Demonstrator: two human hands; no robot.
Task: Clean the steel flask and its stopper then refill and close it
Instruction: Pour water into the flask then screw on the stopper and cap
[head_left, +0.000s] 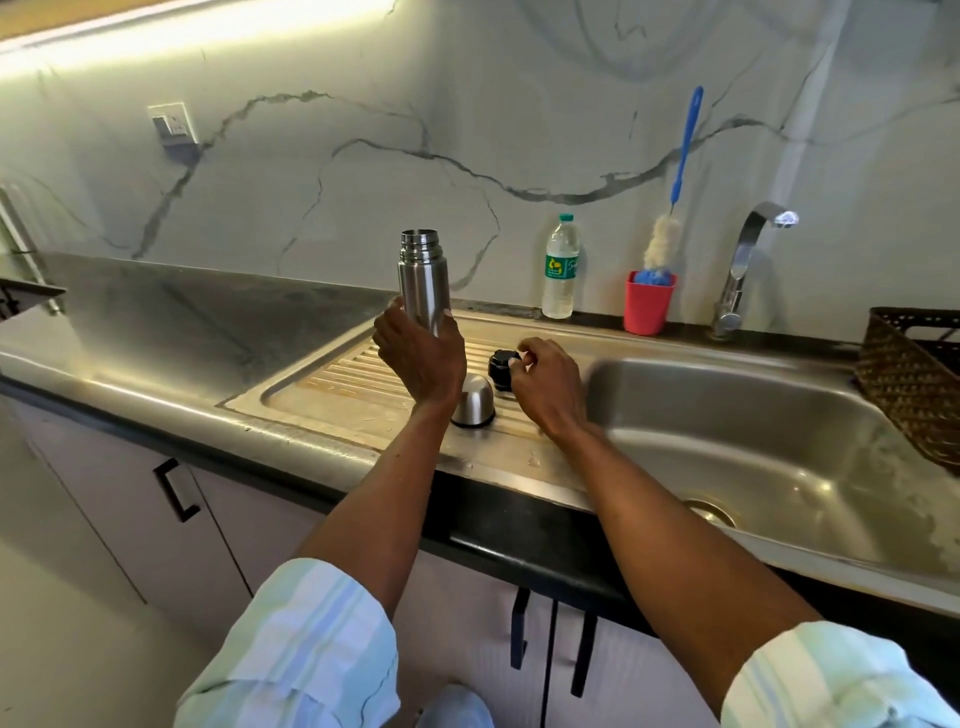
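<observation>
Left hand (421, 358) wraps lower body of cylindrical brushed-steel flask (423, 278), fingers clamped round it, holding it upright above ribbed steel drainboard (332, 379), open threaded mouth up, likely kept free for washing. Right hand (545, 382) at black round plastic stopper (503, 369) standing mid-drainboard, fingertips touching its top; whether gripping or letting go, cannot tell. Domed steel cap (472, 401) sits rim-down near drainboard's front edge, out of way. Clear plastic water bottle (560, 267) and blue-handled bottle brush (670, 208) in red cup (648, 306) along back edge, near tap (743, 260), handy for scrubbing and refilling.
</observation>
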